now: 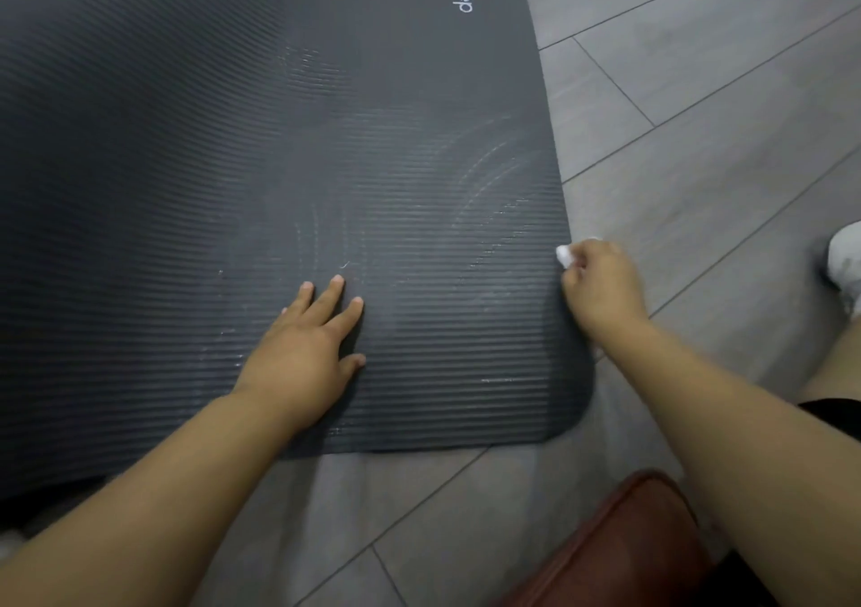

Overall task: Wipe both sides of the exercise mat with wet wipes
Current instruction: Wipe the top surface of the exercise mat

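Observation:
A dark grey ribbed exercise mat (242, 150) lies flat on the floor, with a white "keep" logo near its far right corner and faint wipe streaks on its near part. My left hand (307, 350) presses flat on the mat near its front edge, fingers spread. My right hand (601, 285) is at the mat's right edge, fingers curled round a crumpled white wet wipe (564, 256) that touches the edge.
Grey wood-look floor planks (699, 117) surround the mat on the right and front. A brown leather cushion or stool (619, 546) sits at the bottom right. A white shoe (845, 262) shows at the right edge, beside my bare leg.

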{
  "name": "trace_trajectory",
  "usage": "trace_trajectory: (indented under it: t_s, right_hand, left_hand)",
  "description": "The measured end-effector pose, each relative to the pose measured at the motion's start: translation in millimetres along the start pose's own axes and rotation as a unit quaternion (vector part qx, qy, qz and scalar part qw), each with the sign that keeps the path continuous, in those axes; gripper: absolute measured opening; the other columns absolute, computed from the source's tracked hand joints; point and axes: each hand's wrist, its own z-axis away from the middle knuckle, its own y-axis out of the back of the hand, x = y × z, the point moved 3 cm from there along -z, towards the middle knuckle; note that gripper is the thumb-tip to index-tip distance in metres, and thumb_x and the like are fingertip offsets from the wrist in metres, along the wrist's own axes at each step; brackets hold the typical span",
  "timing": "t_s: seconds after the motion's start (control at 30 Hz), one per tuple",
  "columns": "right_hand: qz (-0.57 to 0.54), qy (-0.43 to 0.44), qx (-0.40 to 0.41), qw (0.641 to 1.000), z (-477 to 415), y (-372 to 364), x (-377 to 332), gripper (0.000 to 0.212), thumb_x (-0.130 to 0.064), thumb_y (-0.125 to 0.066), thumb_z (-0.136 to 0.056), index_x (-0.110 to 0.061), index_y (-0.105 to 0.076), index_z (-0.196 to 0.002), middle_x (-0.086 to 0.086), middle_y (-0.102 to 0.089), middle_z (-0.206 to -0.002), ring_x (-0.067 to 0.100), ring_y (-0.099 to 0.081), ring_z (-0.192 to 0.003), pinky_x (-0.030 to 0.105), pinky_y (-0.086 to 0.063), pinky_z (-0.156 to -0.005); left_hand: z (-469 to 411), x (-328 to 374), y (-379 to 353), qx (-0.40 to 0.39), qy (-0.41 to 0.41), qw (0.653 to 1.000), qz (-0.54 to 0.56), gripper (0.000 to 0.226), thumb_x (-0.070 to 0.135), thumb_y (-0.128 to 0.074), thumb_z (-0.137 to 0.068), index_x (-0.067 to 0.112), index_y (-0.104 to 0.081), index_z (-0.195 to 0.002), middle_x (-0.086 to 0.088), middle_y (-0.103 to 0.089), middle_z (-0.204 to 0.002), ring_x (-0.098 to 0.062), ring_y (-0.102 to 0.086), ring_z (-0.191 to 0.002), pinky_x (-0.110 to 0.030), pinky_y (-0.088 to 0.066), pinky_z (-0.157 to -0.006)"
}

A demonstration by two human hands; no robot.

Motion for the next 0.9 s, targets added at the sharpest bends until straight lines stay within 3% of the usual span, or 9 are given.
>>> trace_trajectory:
  t_s: [0.13, 0.23, 0.37, 0.47, 0.57, 0.67, 0.77, 0.8, 0.9]
  right_hand:
    - [0.005, -0.056, 0.015, 0.998, 20, -1, 0, 0.02, -0.01, -0.049, -0.091, 0.002, -0.064, -0.093, 0.025, -0.059, -0.097, 0.038, -0.056, -0.091, 0.033, -0.035, -0.078]
    - [-0.039, 0.107, -0.008, 0.994, 73, -18, -56, 0.016, -0.007, -0.053, -0.089, -0.001, -0.062, -0.078, 0.023, -0.058, -0.085, 0.036, -0.055, -0.08, 0.035, -0.037, -0.074]
    - [-0.057, 0.353, -0.135, 0.924, 125, -35, -88, 0.017, -0.001, -0.047, -0.078, -0.009, -0.055, -0.09, 0.019, -0.058, -0.09, 0.028, -0.052, -0.076, 0.036, -0.047, -0.063]
    - [-0.026, 0.133, -0.028, 0.99, 87, -13, -38, 0.022, -0.009, -0.044, -0.083, -0.001, -0.062, -0.092, 0.024, -0.059, -0.097, 0.03, -0.049, -0.095, 0.038, -0.042, -0.079]
    - [0.039, -0.067, -0.025, 0.997, 80, 3, -2, 0.022, -0.01, -0.048, -0.092, 0.002, -0.058, -0.108, 0.022, -0.052, -0.113, 0.036, -0.051, -0.105, 0.036, -0.036, -0.085]
    - [-0.009, 0.047, -0.04, 0.998, 110, -4, -37, 0.013, -0.006, -0.054, -0.09, 0.004, -0.061, -0.091, 0.026, -0.056, -0.099, 0.038, -0.057, -0.094, 0.039, -0.045, -0.082]
    - [-0.024, 0.294, -0.148, 0.944, 149, -19, -63, 0.002, -0.003, -0.061, -0.077, -0.003, -0.062, -0.079, 0.02, -0.061, -0.087, 0.029, -0.055, -0.09, 0.032, -0.047, -0.072]
    - [-0.019, 0.311, -0.19, 0.931, 149, -18, -58, 0.006, -0.007, -0.058, -0.077, -0.004, -0.062, -0.08, 0.02, -0.061, -0.09, 0.029, -0.055, -0.09, 0.034, -0.051, -0.07]
    - [-0.041, 0.069, -0.16, 0.984, 119, -1, -20, 0.017, -0.014, -0.053, -0.089, -0.001, -0.061, -0.095, 0.022, -0.056, -0.109, 0.035, -0.057, -0.092, 0.039, -0.048, -0.083]
  left_hand:
    - [10, -1, -9, 0.021, 0.005, 1.0, 0.003, 0.062, 0.047, -0.034, -0.097, 0.03, -0.007, -0.15, 0.004, 0.012, -0.157, -0.024, 0.01, -0.145, -0.038, -0.001, -0.118]
    - [9, -2, -10, 0.02, 0.009, 1.0, -0.006, 0.062, 0.048, -0.033, -0.097, 0.031, -0.006, -0.15, 0.004, 0.013, -0.157, -0.025, 0.011, -0.145, -0.039, -0.001, -0.117]
    - [10, -2, -9, 0.014, 0.006, 1.0, -0.007, 0.062, 0.047, -0.034, -0.097, 0.03, -0.007, -0.15, 0.003, 0.012, -0.158, -0.025, 0.01, -0.145, -0.038, -0.002, -0.118]
    - [13, -4, -8, 0.011, -0.002, 1.0, -0.01, 0.063, 0.045, -0.037, -0.097, 0.028, -0.009, -0.15, 0.002, 0.01, -0.158, -0.025, 0.007, -0.145, -0.036, -0.003, -0.119]
    - [21, -6, -12, 0.015, -0.007, 1.0, -0.012, 0.061, 0.042, -0.037, -0.098, 0.026, -0.01, -0.15, 0.001, 0.008, -0.158, -0.026, 0.006, -0.145, -0.036, -0.004, -0.119]
    - [30, -3, -19, 0.026, 0.002, 1.0, -0.003, 0.058, 0.038, -0.035, -0.099, 0.025, -0.011, -0.15, 0.0, 0.007, -0.158, -0.027, 0.007, -0.145, -0.036, -0.003, -0.119]
    - [42, 0, -25, 0.029, 0.005, 1.0, 0.002, 0.057, 0.036, -0.033, -0.1, 0.024, -0.01, -0.151, 0.0, 0.007, -0.158, -0.027, 0.007, -0.145, -0.036, -0.002, -0.118]
    - [45, 0, -26, 0.028, 0.003, 1.0, 0.001, 0.057, 0.036, -0.033, -0.1, 0.024, -0.01, -0.151, 0.0, 0.008, -0.158, -0.027, 0.007, -0.145, -0.036, -0.002, -0.118]
    - [52, -5, -27, 0.022, -0.008, 1.0, -0.013, 0.059, 0.038, -0.035, -0.099, 0.025, -0.01, -0.15, 0.001, 0.007, -0.158, -0.024, 0.006, -0.145, -0.032, -0.002, -0.117]
